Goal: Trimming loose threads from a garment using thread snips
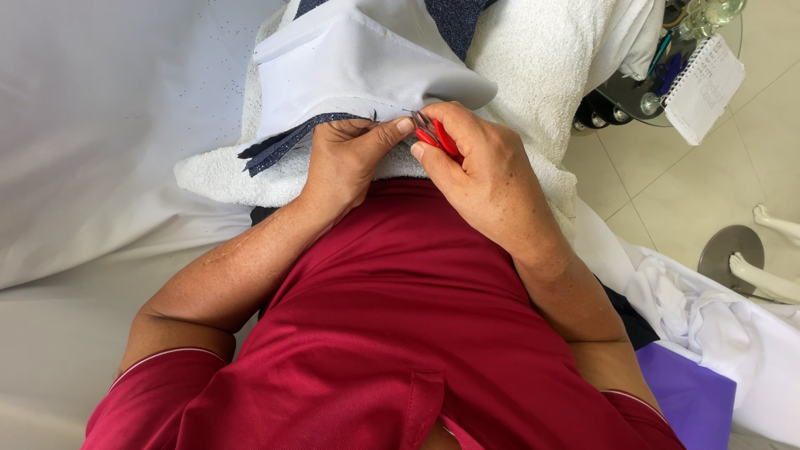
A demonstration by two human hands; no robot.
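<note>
A pair of small red-handled snips [440, 138] sits at the middle of the view, just far of the person's red shirt [400, 300], with its metal tips pointing left toward the edge of a white fabric piece [358, 62] trimmed with a dark blue glittery strip [287, 143]. The right hand [475, 171] is curled tight around the snips, thumb and fingers pressed together on the red handles, knuckles up and wrist bent inward from the right. The left hand [346, 158] lies just beside it, touching at the fingertips, its thumb and forefinger pinching the fabric edge where the blue strip meets the white; the forearm runs back to the near left. Both hands rest on a folded white towel [533, 58] that carries the fabric. To the left spreads a smooth white sheet [100, 125] dusted with fine dark specks near the towel. At the far right a round glass side table [621, 87] holds a spiral notepad [707, 87] and small items too blurred to tell. On the tiled floor [683, 192] to the right stands a round metal base [732, 254] with pale mannequin feet [771, 279], and near right lie white cloth [717, 333] and a purple sheet [687, 392].
</note>
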